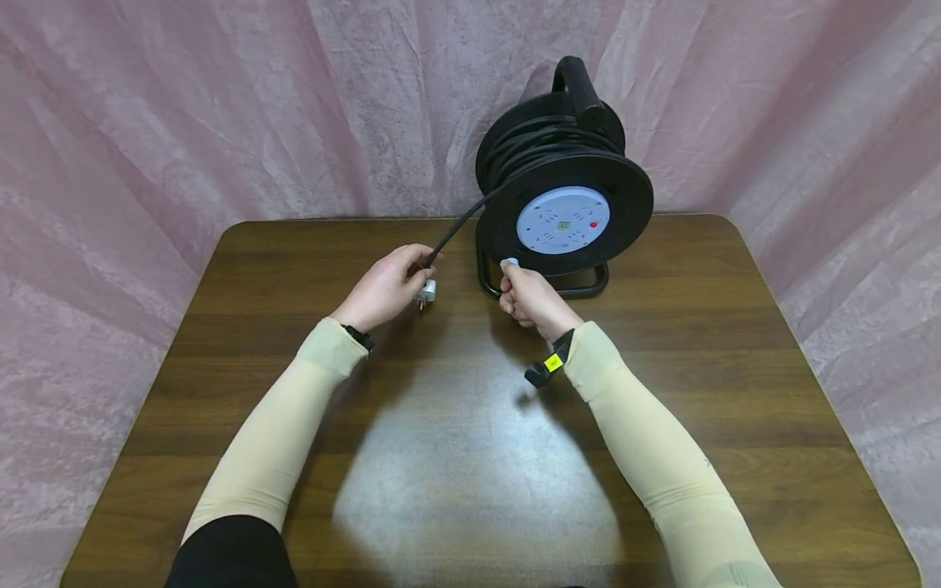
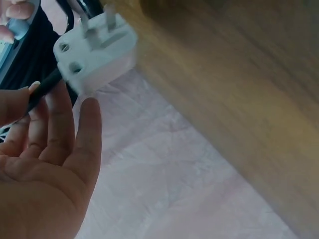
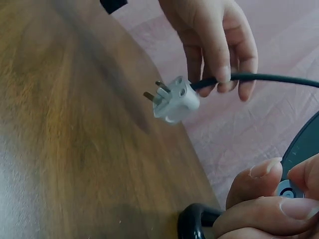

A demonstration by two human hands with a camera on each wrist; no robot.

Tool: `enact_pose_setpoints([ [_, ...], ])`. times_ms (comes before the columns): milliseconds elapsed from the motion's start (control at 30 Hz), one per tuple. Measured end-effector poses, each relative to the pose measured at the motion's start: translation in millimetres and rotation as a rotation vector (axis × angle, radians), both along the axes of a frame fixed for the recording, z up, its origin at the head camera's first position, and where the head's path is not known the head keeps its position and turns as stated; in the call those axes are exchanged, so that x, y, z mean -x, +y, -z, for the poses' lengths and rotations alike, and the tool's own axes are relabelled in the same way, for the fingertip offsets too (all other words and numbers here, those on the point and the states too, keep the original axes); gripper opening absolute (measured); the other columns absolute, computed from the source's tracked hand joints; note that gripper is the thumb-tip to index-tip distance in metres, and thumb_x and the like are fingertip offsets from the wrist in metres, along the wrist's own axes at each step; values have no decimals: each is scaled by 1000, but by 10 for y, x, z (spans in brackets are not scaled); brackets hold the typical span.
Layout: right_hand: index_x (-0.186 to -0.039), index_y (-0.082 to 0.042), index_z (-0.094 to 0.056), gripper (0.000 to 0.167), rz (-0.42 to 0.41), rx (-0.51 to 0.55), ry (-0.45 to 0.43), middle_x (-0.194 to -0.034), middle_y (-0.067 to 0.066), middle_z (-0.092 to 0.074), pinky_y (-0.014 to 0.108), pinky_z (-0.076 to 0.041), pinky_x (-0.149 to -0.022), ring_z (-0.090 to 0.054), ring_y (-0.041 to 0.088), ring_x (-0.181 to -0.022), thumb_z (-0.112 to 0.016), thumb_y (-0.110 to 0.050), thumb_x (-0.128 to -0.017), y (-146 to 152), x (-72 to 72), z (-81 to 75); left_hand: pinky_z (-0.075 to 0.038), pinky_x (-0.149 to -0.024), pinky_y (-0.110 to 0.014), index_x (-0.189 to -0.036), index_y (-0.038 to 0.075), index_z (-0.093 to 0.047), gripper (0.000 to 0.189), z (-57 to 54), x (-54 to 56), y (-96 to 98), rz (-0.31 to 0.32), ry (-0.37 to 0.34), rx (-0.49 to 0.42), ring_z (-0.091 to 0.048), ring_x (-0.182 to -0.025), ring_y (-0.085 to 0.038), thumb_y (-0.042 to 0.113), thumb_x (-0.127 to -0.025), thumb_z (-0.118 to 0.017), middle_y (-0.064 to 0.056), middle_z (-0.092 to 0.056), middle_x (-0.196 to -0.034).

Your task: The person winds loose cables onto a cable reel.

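A black cable reel (image 1: 636, 200) stands upright on its tube frame at the back of the table, black cable (image 1: 544, 139) wound round its drum. My left hand (image 1: 385, 284) pinches the cable's loose end between thumb and fingers. Just beyond the fingertips hangs a white plug (image 3: 180, 103), its metal pins exposed and the body raised off the wood. At the reel's lower left rim, my right hand (image 1: 535, 297) grips a small pale blue-grey knob (image 3: 288, 189), with the fingers curled round it. From the left hand the cable rises taut to the drum.
The reel's face carries a round pale socket panel (image 1: 547, 237) with a red button (image 1: 593, 224). A carry handle (image 1: 581, 90) tops it. Brown wooden table (image 1: 470, 490) lies below; pink curtain (image 1: 184, 106) hangs close behind the reel and at the sides.
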State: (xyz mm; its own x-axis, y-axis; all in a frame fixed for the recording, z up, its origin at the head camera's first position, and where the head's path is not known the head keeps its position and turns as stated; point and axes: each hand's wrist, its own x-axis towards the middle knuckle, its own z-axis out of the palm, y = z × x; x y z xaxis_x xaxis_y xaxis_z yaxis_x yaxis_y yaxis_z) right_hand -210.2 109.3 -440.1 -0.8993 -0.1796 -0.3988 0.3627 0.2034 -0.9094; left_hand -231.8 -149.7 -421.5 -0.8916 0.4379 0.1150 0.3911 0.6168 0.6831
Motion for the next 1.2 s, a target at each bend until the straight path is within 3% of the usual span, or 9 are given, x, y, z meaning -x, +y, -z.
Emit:
enact_pose_setpoints([
  [200,-98,0,-47,52,-18,-12,14,-58,1,-48,25,-20,-42,-25,9,-40,-36,-50,-109,-59,-1,-78,-47,-89,-41,-123,9,-63,18,41,21,4,8,0,-49,-61,-101,-21,16,-107,-57,-2,-68,-115],
  [333,-97,0,-48,53,-27,-9,23,-57,2,-48,25,-20,-42,-25,10,-40,-37,-50,-109,-93,-5,-135,-50,-79,-38,-124,9,-59,18,85,44,32,19,-64,-110,-63,-91,-22,16,-109,-53,-2,-65,-111],
  [467,-96,-1,-48,54,-48,-13,23,-58,3,-49,24,-20,-42,-25,9,-40,-36,-51,-109,-115,2,-203,-50,-78,-37,-124,10,-58,17,115,61,53,17,-85,-141,-62,-89,-20,16,-109,-53,-3,-63,-107],
  [633,-94,-4,-48,53,-64,-32,13,-58,3,-48,25,-19,-42,-23,10,-39,-35,-54,-109,-133,19,-277,-49,-82,-38,-124,8,-59,19,80,84,74,10,-105,-180,-60,-92,-20,17,-109,-52,-6,-62,-108],
  [933,-96,-3,-50,53,-70,-66,32,-58,3,-49,25,-19,-42,-23,10,-39,-36,-53,-108,-163,46,-394,-48,-96,-38,-121,10,-63,25,34,70,60,-26,-79,-202,-57,-105,-17,30,-108,-56,-4,-58,-115],
  [1200,-100,-1,-52,59,-91,-101,60,-59,3,-50,25,-19,-42,-24,10,-40,-34,-57,-108,-199,40,-531,-49,-90,-36,-122,12,-63,30,-18,121,109,-53,-101,-272,-61,-100,-15,37,-105,-61,-1,-63,-108],
])
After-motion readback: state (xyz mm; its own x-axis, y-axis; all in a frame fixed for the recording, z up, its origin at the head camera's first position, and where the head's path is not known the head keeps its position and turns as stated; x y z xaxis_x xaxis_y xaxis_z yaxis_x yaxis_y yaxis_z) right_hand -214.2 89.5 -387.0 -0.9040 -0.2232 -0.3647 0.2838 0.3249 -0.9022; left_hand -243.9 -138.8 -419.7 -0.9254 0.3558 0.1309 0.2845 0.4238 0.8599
